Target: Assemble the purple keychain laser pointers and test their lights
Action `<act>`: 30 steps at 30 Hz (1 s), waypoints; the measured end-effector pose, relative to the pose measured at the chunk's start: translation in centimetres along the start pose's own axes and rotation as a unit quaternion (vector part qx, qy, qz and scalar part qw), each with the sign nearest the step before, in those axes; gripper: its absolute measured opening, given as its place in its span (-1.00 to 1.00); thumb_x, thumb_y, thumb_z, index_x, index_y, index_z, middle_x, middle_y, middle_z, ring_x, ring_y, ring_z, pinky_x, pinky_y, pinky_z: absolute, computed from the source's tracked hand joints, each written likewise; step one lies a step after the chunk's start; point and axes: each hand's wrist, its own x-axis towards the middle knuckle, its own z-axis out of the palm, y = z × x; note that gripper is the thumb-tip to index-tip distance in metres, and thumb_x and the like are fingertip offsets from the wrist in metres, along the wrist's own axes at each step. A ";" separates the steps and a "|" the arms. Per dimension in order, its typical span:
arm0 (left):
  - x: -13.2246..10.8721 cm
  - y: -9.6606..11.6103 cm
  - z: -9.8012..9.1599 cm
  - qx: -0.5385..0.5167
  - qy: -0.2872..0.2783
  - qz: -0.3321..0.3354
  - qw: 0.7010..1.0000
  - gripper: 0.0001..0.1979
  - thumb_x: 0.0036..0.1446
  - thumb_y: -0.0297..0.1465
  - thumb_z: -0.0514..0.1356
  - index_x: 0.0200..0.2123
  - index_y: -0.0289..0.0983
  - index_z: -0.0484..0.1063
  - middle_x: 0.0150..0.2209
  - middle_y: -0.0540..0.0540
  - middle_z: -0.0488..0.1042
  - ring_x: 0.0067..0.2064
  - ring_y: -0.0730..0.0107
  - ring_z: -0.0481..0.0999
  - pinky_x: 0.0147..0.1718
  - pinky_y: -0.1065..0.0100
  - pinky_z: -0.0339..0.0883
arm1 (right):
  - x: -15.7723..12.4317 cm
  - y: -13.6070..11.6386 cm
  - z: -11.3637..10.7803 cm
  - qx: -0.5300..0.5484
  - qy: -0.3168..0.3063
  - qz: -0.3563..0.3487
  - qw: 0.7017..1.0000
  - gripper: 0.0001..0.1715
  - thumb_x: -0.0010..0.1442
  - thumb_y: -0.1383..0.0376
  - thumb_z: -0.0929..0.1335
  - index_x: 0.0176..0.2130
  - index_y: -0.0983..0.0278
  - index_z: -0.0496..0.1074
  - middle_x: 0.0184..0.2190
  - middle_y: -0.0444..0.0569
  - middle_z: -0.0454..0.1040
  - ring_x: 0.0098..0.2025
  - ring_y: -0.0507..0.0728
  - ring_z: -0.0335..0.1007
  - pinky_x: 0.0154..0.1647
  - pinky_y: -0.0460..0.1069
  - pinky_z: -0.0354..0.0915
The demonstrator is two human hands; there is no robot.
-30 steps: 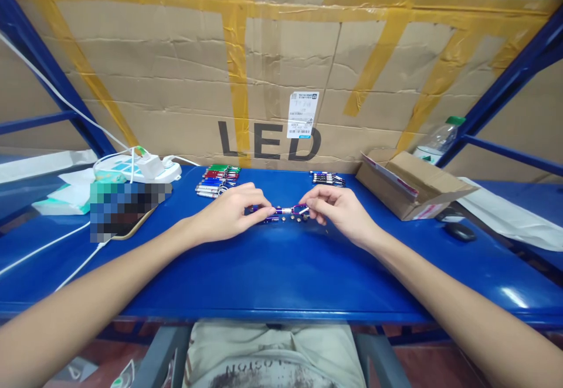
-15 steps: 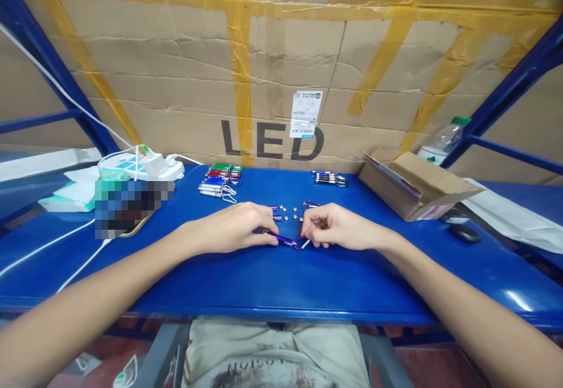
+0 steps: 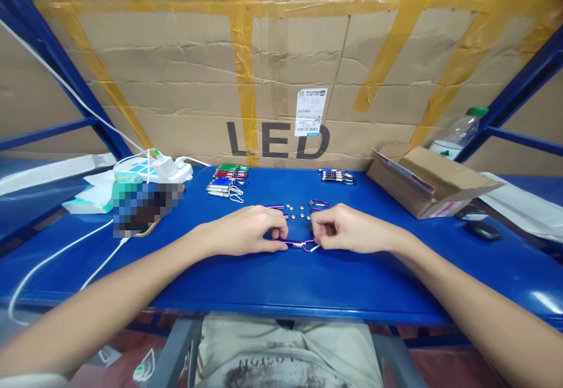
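The purple keychain flashlight has come nearer the person since a second ago, off the row of button cells and down onto the blue table just in front of them. Left hand is closed on the barrel; right hand pinches the carabiner clip at its end. Judged light, rigid and slick: best held round the barrel, not by the loose clip.

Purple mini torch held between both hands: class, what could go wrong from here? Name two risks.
1. The small round silver parts lie loose just behind the left hand and right hand; a move could scatter them over the blue table.
2. The purple mini torch is pinched only at its ends, so it might slip, or its clip could snag a finger.
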 end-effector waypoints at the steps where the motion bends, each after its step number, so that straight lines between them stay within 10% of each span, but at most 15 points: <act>1: 0.0 -0.1 0.0 -0.001 0.002 0.003 1.000 -0.88 0.39 -0.31 0.36 -0.17 -0.25 0.59 -0.23 -0.05 0.60 -0.22 0.31 0.57 -0.20 0.35 0.29 | 0.0 0.1 0.0 -0.006 0.004 -0.003 1.000 -0.89 0.15 0.35 0.39 -0.43 0.23 0.42 -0.47 -0.20 0.49 -0.45 0.02 0.30 -0.40 -0.07 0.20; 11: -0.4 -2.0 -0.1 0.060 0.091 -0.027 0.994 -0.71 0.51 -0.18 0.22 0.09 -0.23 0.59 -0.05 -0.14 0.57 -0.08 0.23 0.59 -0.05 0.27 0.41 | 1.1 1.2 1.5 -0.135 0.186 -0.084 0.970 -0.84 0.44 0.28 0.35 -0.18 0.21 0.54 -0.26 -0.01 0.57 -0.17 0.20 0.41 -0.08 0.07 0.30; 20: -0.2 -3.8 0.6 0.156 0.072 -0.046 0.984 -0.69 0.53 -0.23 0.17 0.14 -0.25 0.59 0.02 -0.18 0.58 0.01 0.12 0.63 -0.04 0.25 0.46 | 1.4 1.3 2.3 -0.197 0.160 -0.108 0.961 -0.64 0.53 0.28 0.32 0.17 0.13 0.63 0.06 0.12 0.56 0.03 0.31 0.33 0.16 0.25 0.32; 30: 0.1 -3.2 0.2 0.047 0.160 -0.065 0.984 -0.78 0.49 -0.22 0.23 0.00 -0.23 0.57 -0.08 -0.10 0.65 -0.15 0.27 0.59 -0.11 0.30 0.38 | 1.4 1.5 2.1 -0.186 0.146 -0.101 0.966 -0.80 0.50 0.29 0.36 -0.03 0.20 0.62 -0.04 0.08 0.58 0.01 0.29 0.35 0.12 0.20 0.30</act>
